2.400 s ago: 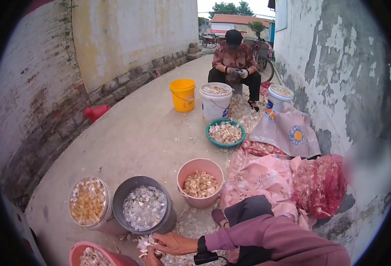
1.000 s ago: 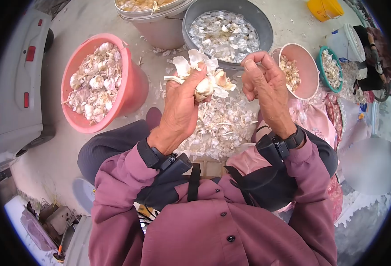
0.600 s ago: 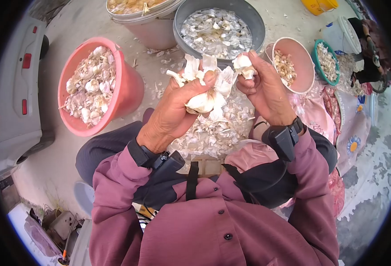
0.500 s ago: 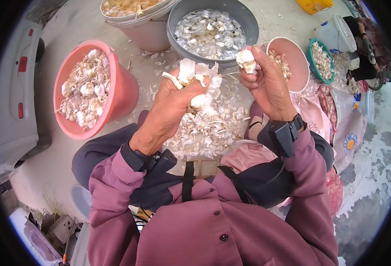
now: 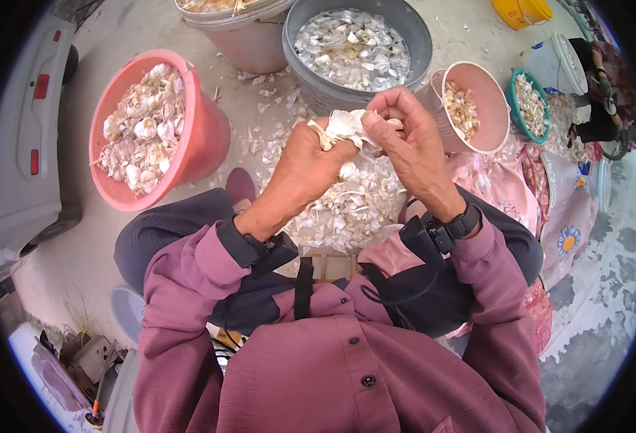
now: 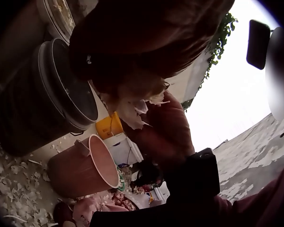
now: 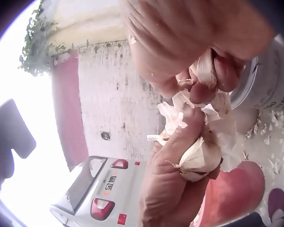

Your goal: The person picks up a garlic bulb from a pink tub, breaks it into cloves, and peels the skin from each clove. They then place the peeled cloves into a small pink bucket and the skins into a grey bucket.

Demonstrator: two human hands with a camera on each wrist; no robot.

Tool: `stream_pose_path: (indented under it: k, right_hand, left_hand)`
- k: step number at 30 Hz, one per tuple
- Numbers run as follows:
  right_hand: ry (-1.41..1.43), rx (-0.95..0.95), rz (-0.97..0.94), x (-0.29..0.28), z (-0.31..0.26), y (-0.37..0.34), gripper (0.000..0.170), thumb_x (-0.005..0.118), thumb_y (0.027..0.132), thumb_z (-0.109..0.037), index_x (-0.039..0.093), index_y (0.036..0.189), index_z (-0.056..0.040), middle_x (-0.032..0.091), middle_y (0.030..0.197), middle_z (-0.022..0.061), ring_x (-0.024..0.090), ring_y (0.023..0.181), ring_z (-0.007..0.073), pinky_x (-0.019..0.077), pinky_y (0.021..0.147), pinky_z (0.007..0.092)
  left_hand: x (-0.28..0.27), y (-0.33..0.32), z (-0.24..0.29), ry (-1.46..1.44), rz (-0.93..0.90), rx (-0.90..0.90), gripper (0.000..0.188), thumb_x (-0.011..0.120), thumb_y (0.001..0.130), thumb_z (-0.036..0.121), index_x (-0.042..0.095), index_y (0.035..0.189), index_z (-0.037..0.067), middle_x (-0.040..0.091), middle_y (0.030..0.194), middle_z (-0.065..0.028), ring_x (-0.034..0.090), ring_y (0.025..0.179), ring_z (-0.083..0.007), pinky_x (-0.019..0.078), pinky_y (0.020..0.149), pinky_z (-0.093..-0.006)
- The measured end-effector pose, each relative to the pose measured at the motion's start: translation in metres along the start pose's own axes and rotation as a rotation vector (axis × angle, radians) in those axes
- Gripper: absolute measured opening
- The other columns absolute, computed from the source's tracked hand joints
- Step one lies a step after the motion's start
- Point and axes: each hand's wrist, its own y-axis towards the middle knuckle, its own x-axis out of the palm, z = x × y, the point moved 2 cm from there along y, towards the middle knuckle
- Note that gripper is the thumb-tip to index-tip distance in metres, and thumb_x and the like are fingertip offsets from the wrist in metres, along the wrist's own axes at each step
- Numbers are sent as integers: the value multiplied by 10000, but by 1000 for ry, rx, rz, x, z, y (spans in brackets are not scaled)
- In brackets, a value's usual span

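Observation:
In front of the lap, the left hand point(image 5: 300, 164) grips a partly broken garlic bulb point(image 7: 199, 158), with pale loose skin standing up from it. The right hand point(image 5: 417, 153) meets it from the other side, thumb and fingertips at the torn papery skin point(image 5: 347, 126). Held in the curled fingers of that right hand is a garlic clove point(image 7: 206, 68), plain in the right wrist view. In the left wrist view the left hand is dark and blurred and hides most of the bulb.
A pink-red bucket point(image 5: 208, 141) of garlic bulbs stands left. Ahead are a grey tub point(image 5: 419, 43) of cloves in water and a pale pink bucket point(image 5: 488, 108) of cloves. Peelings point(image 5: 354, 209) cover the ground between the feet. A parked vehicle point(image 5: 25, 137) is far left; another person sits far right.
The head view has tipped down from the alley to the lap. The right hand, held apart with a piece of garlic half a second ago, has come back against the bulb in the left hand.

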Motion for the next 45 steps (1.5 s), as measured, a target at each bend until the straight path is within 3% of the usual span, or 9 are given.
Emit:
stream_pose_path:
  k: [11,14,16,18,21,24,28,41,45]
  right_hand:
    - [-337,-195,-131,-15,10,10,214,651,887,-149,589,1048,-23,539,799,-17,507,715,44,423,619,200]
    - [-5,143,-112,-13,10,7,193,608,913,-209,598,974,-25,545,805,2,517,734,65,409,591,206]
    - [723,304,-142,-18,5,7,256,539,946,-276,596,896,-32,545,783,25,518,720,79,384,543,201]
    - [707,273,-86,-16,1,6,321,483,976,-322,582,856,-41,544,761,48,514,676,82,353,493,188]
    - [337,230,-70,-3,-9,1,322,501,986,-332,589,856,-52,536,667,5,493,605,51,338,462,167]
    - [-146,-151,-113,22,-14,-3,312,681,872,-340,582,901,-45,518,628,-10,457,583,61,381,535,229]
    - [-270,-221,-78,29,-7,-2,384,735,813,-354,555,945,-41,518,643,-8,461,624,74,397,581,260]
    - [266,131,-235,19,-9,-4,175,511,953,-196,525,1011,-33,564,717,34,509,566,45,387,484,182]
    - [882,274,-490,10,1,-5,266,438,989,-263,525,1052,-20,572,790,73,451,519,46,370,467,183]
  left_hand:
    - [-15,-3,19,-365,-126,81,111,590,864,105,612,950,38,615,816,2,565,703,-54,443,600,-211]
    - [-22,4,14,-546,34,111,124,578,889,124,635,941,27,625,792,-3,570,683,-54,451,588,-215]
    - [-17,2,19,-619,111,53,163,570,923,171,618,969,22,633,814,-11,590,708,-68,468,619,-227]
    - [-19,6,12,-629,226,80,220,564,945,214,599,1009,7,637,822,-22,600,715,-85,481,632,-239]
    - [-17,3,13,-520,280,134,222,547,960,242,585,1062,50,618,941,-14,594,821,-89,473,697,-239]
    - [-16,3,8,-269,321,176,206,561,952,199,571,1018,4,606,812,-18,566,687,-65,462,589,-221]
    - [-7,2,8,-331,298,194,198,565,949,188,563,1019,4,591,808,-12,543,662,-55,447,551,-215]
    - [-6,0,1,-520,155,207,223,542,964,203,557,1075,11,596,884,-18,561,748,-61,465,623,-226]
    - [-9,2,-2,-726,4,131,211,550,967,229,544,1106,71,595,979,-5,579,864,-81,470,742,-251]
